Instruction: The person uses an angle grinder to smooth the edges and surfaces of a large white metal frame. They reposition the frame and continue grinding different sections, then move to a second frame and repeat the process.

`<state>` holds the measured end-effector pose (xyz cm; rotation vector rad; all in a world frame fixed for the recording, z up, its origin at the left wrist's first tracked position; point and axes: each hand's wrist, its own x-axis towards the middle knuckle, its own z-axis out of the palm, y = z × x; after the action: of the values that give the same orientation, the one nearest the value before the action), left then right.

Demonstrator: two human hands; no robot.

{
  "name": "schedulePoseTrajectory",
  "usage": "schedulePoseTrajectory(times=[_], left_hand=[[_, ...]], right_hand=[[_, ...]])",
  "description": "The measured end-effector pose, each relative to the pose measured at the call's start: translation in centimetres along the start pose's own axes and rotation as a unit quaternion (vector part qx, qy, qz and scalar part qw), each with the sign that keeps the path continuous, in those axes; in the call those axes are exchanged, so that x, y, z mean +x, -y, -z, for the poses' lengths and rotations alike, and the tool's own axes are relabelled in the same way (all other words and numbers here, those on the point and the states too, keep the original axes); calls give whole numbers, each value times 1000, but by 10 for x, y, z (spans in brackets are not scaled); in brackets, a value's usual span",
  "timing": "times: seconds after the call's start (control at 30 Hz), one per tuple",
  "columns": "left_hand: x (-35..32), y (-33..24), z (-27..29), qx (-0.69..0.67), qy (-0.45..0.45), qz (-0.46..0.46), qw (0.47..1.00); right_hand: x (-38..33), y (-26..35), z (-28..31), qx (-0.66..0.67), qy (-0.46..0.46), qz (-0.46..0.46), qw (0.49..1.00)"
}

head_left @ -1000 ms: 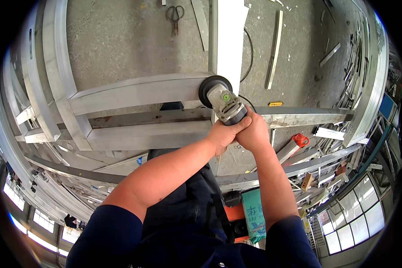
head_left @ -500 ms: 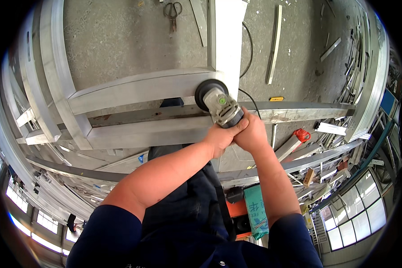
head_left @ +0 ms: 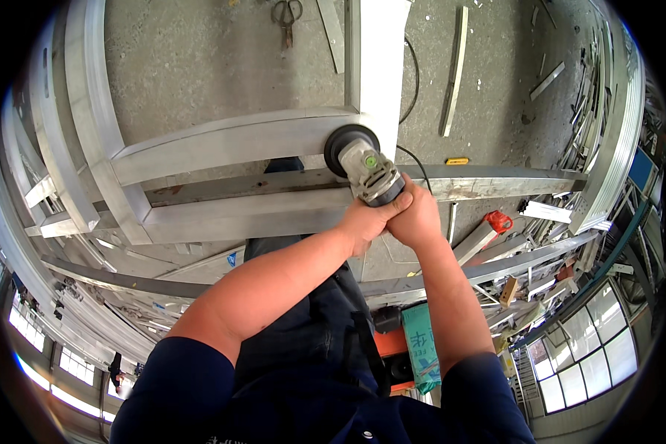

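Note:
Both my hands grip an angle grinder (head_left: 368, 172) with a round black disc (head_left: 340, 150). My left hand (head_left: 362, 228) is closed around the rear of its body, and my right hand (head_left: 418, 218) closes on it from the right. The disc lies over the joint where the silvery metal frame's crossbar (head_left: 237, 148) meets a bright upright bar (head_left: 379, 66). How firmly the disc touches the metal I cannot tell. From behind the bar runs a black power cord (head_left: 417, 161).
Under the frame, a long metal beam (head_left: 510, 184) runs crosswise. Scissors (head_left: 287, 21) lie on the concrete floor at the far left. A yellow tool (head_left: 457, 161) and loose strips (head_left: 455, 70) lie right. A green package (head_left: 422, 348) sits near my legs; metal scraps crowd the right side.
The grinder and both hands stay almost in place, with the disc shifting very slightly. The view itself has moved a little.

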<state>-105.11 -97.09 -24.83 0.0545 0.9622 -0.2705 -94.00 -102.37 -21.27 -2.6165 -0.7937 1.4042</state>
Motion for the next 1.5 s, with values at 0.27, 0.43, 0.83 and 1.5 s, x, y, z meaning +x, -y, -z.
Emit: schedulePoseTrajectory(times=[0.27,0.43,0.83,1.5], left_hand=[[-6,20,1,-16,-18,8,1000],[0,17,3,2,-8,6,1000],[-7,33,-2,-1,4,49,999],[-6,25,-1,-8,16,52,998]], right_hand=[[-11,-18,-13,7,15,11,1000],[-8,-16,-11,26,7,8,1000],[-26,-27,-13,-11,12,-9,1000],[-22,-15,-2,-13,39,-27,999]])
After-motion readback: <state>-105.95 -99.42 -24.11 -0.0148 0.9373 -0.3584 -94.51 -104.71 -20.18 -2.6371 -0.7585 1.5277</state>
